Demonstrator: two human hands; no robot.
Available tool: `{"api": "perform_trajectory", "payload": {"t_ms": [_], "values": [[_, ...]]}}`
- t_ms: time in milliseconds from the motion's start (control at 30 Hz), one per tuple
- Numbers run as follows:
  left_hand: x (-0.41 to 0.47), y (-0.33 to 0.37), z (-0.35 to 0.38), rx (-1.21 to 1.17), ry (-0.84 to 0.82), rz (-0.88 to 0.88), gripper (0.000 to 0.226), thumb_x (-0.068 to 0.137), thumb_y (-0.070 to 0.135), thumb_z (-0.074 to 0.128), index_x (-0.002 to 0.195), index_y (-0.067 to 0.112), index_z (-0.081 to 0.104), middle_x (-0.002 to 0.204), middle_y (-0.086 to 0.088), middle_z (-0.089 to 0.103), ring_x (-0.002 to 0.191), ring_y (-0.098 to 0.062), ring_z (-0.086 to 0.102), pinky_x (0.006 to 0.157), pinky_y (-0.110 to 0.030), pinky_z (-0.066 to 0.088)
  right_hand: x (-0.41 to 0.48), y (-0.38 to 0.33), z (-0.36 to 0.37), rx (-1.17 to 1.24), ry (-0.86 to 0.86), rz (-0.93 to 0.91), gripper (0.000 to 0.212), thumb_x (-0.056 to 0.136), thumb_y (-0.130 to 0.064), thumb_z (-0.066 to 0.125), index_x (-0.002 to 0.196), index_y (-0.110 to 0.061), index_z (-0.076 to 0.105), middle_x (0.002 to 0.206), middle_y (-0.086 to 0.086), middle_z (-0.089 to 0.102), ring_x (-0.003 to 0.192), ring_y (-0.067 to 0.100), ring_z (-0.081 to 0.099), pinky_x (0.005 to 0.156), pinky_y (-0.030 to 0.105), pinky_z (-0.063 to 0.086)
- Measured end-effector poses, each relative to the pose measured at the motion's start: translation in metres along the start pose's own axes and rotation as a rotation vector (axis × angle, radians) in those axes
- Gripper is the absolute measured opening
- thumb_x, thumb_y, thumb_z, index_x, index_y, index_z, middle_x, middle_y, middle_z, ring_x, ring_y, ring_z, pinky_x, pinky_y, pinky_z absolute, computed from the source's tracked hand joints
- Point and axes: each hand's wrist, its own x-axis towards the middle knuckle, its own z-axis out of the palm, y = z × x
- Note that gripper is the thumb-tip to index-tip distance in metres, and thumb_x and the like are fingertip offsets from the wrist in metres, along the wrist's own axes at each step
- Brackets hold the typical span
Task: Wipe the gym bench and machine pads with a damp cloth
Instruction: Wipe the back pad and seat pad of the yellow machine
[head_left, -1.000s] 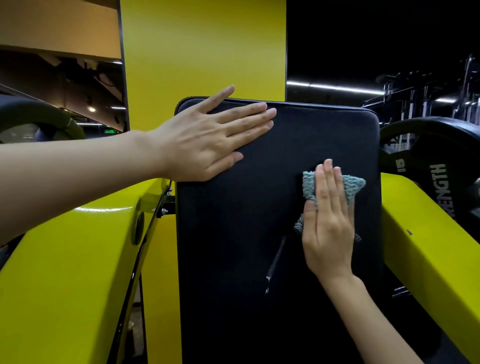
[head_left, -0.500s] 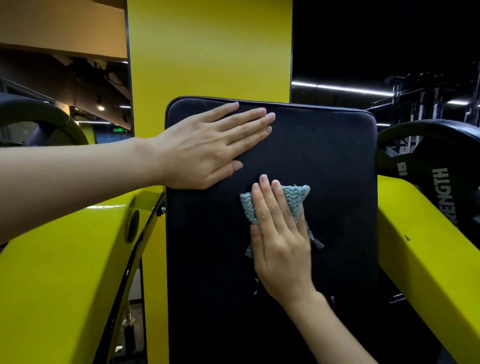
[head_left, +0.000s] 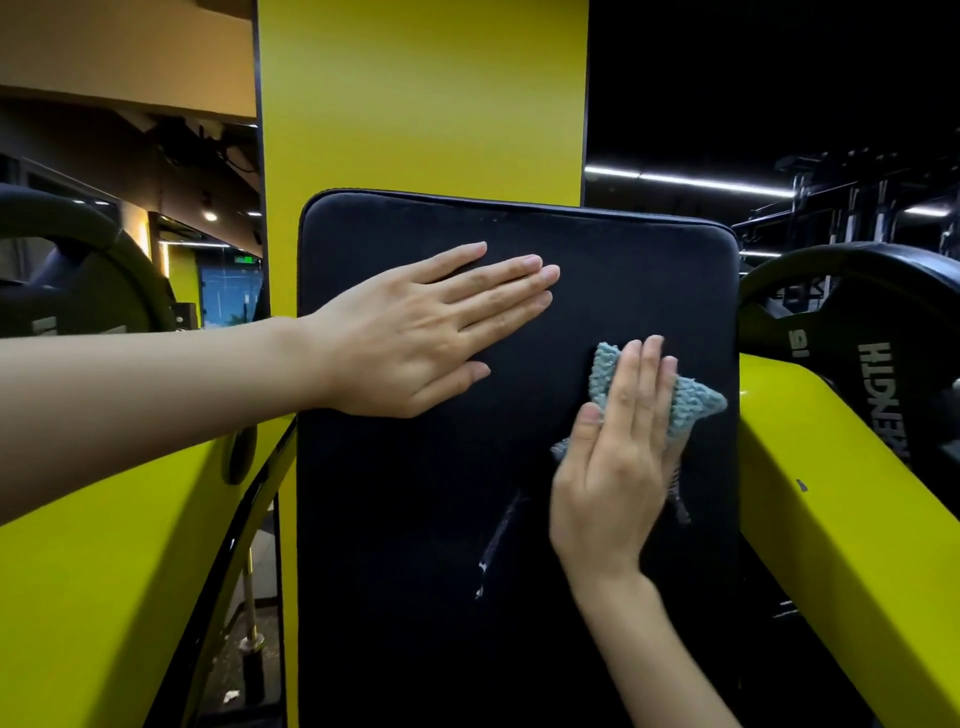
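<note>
Upright black machine pad at centre, in front of a yellow column, between a left frame arm and a right frame arm, both yellow. On the pad's upper left, left hand laid flat, fingers straight and close together, pointing right, holding nothing. On the pad's right side, right hand pressing a blue-green knitted cloth flat against the surface, fingers straight, pointing up, not curled round it. Cloth corners visible beside the fingertips and right of the hand. Pale streak on the pad, just left of the right wrist. Black weight plate behind the right frame arm.
</note>
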Motion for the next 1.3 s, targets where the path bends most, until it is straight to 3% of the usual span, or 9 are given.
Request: {"api": "perform_trajectory", "payload": {"t_ms": [100,300,667,867,1133,1300], "values": [[0.000,0.000,0.000,0.006,0.005,-0.001,0.064,0.102,0.037,0.021,0.157,0.005,0.014,0.165,-0.011,0.009,0.153,-0.023,0.008,0.124,-0.044,0.009,-0.022,-0.026,0.005,0.009,-0.046,-0.064,0.053,0.104,-0.025,0.029,0.154,-0.008,0.025,0.163,0.006,0.020,0.152,0.020,0.011,0.121,0.052,0.015],[0.000,0.001,0.000,-0.006,0.011,-0.006,0.063,0.104,0.037,0.020,0.157,0.005,0.014,0.166,-0.011,0.009,0.153,-0.023,0.007,0.123,-0.045,0.013,-0.049,-0.024,0.000,0.008,-0.226,-0.425,0.051,0.104,-0.023,0.032,0.153,-0.013,0.029,0.161,0.002,0.025,0.151,0.016,0.017,0.120,0.048,0.019],[0.000,0.002,0.000,0.003,0.010,-0.012,0.063,0.103,0.036,0.022,0.157,0.006,0.015,0.166,-0.011,0.010,0.153,-0.023,0.009,0.123,-0.046,0.014,0.017,0.074,-0.029,0.005,-0.119,-0.177,0.053,0.102,-0.022,0.030,0.154,-0.008,0.028,0.162,0.004,0.023,0.152,0.016,0.014,0.120,0.050,0.022],[0.003,0.006,0.001,0.017,0.003,-0.024,0.064,0.102,0.037,0.023,0.157,0.005,0.014,0.166,-0.011,0.009,0.153,-0.023,0.008,0.123,-0.048,0.013,0.007,0.043,-0.014,0.011,0.032,0.044,0.054,0.103,-0.023,0.030,0.154,-0.007,0.027,0.162,0.005,0.023,0.152,0.018,0.013,0.121,0.049,0.018],[0.013,0.015,0.005,0.009,-0.002,-0.027,0.066,0.102,0.038,0.023,0.157,0.004,0.013,0.166,-0.012,0.007,0.154,-0.024,0.006,0.123,-0.047,0.011,-0.065,0.013,-0.014,-0.007,-0.182,-0.278,0.049,0.106,-0.024,0.028,0.152,-0.008,0.029,0.161,0.007,0.026,0.151,0.022,0.019,0.118,0.051,0.021],[0.018,0.020,0.006,-0.008,-0.001,-0.012,0.065,0.102,0.038,0.022,0.157,0.004,0.012,0.166,-0.012,0.007,0.154,-0.024,0.006,0.123,-0.047,0.011,-0.044,0.038,-0.021,0.003,-0.168,-0.285,0.049,0.106,-0.025,0.026,0.152,-0.009,0.029,0.161,0.005,0.027,0.150,0.020,0.020,0.117,0.050,0.024]]}}
